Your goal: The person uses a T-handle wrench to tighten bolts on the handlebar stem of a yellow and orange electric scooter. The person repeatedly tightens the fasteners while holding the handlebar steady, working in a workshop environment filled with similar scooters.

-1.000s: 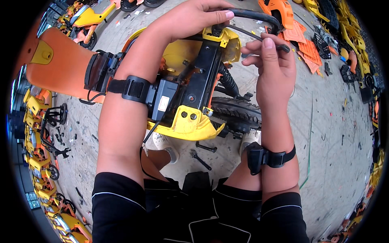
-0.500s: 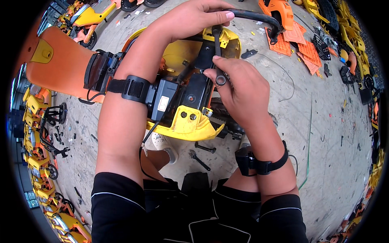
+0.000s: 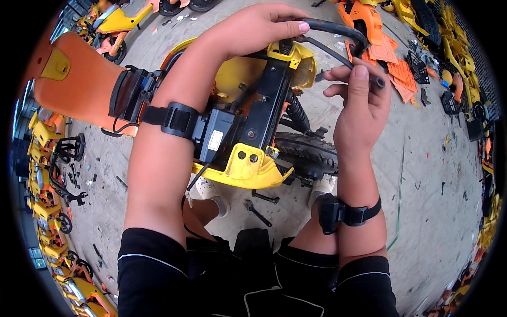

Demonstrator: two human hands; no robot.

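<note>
At the top, my left hand is closed over a black curved metal bar, its thumb lying along the tube. My right hand holds the near end of a dark socket wrench between thumb and fingers. The wrench's far end meets the vehicle near a yellow bracket, just under my left hand; the fastener there is hidden. Below both arms is a partly stripped yellow scooter body with a black frame beam and a black boxy unit with a white label.
An orange seat projects to the left. A tyre and shock absorber show under the frame. Another wrench lies on the concrete between my feet. Orange panels lie at far right; yellow scooters line the left.
My right hand has swung the wrench's near end outward to the right, away from the frame beam. My left hand stays on the bar.
</note>
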